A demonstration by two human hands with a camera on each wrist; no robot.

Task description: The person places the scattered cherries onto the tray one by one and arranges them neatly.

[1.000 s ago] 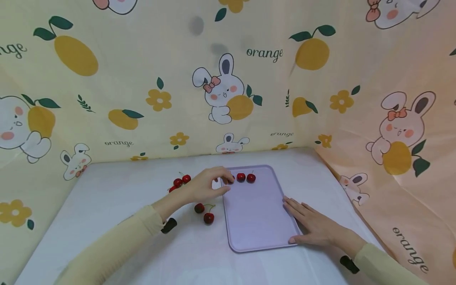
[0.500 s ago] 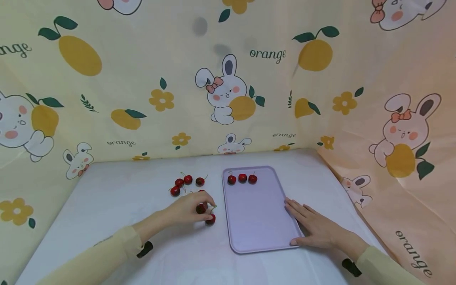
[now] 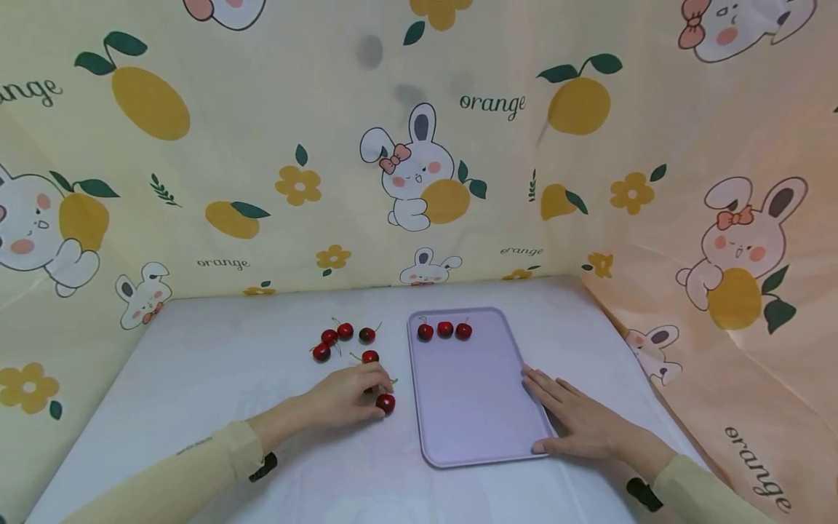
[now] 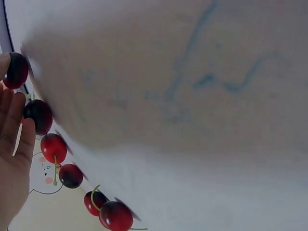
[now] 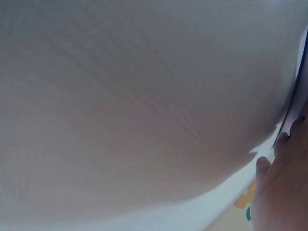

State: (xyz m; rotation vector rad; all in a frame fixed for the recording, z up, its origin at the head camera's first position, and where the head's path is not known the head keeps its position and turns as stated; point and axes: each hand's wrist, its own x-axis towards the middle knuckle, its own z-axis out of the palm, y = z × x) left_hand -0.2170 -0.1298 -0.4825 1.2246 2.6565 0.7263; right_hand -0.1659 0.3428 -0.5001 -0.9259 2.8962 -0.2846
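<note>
1. The table [image 3: 196, 364] is white, and a cloth wall with bunnies and oranges [image 3: 419, 160] stands behind it.
2. The purple tray [image 3: 471, 407] lies flat in the middle of the table.
3. The right hand [image 3: 576, 422] lies flat on the tray's right edge, with fingers straight and spread a little.
4. The left hand [image 3: 340, 400] rests just left of the tray, its fingers curled around a cherry [image 3: 385, 403] that touches the table.
5. Three cherries [image 3: 445, 330] sit in a row at the tray's far end.
6. A small bunch of loose cherries [image 3: 343, 340] lies on the table, left of the tray's far corner.
</note>
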